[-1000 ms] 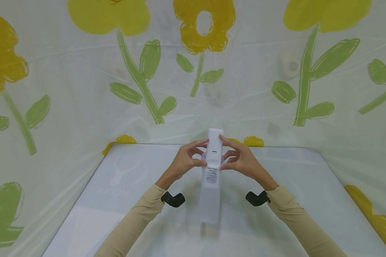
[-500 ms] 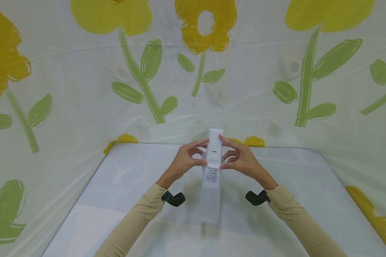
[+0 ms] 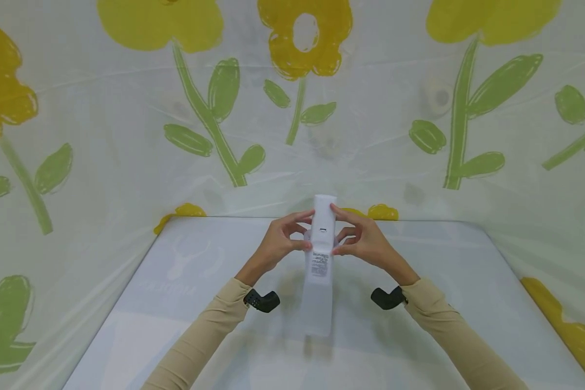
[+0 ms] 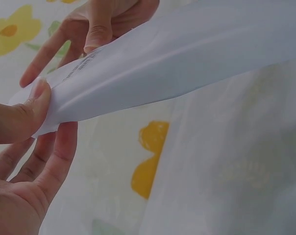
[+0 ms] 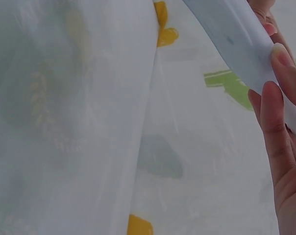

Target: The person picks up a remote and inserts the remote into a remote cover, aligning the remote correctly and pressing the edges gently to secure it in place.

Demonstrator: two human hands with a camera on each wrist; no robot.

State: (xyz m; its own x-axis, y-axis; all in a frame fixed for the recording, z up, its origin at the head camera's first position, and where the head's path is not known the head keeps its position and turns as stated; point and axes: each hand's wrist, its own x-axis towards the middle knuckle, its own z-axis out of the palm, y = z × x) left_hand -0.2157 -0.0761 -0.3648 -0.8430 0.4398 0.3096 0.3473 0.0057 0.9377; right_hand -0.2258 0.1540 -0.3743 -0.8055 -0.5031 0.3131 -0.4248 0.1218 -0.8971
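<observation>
A long white plastic device, with a small slot-like port and a block of fine print, is held up over the far part of the table. Its wider, plain lower end points toward me. My left hand pinches its left edge between thumb and fingers. On the opposite edge, my right hand grips it the same way. In the left wrist view the device's smooth side slants up to the right from the left thumb. The right wrist view shows the right fingertips against its edge. The device's far side is hidden.
A white table with a faint logo lies beneath. Behind it hangs a pale curtain printed with yellow flowers and green leaves. Black wrist cameras sit at both cuffs.
The hands and the device keep the same hold and pose. The whole head view has shifted very slightly.
</observation>
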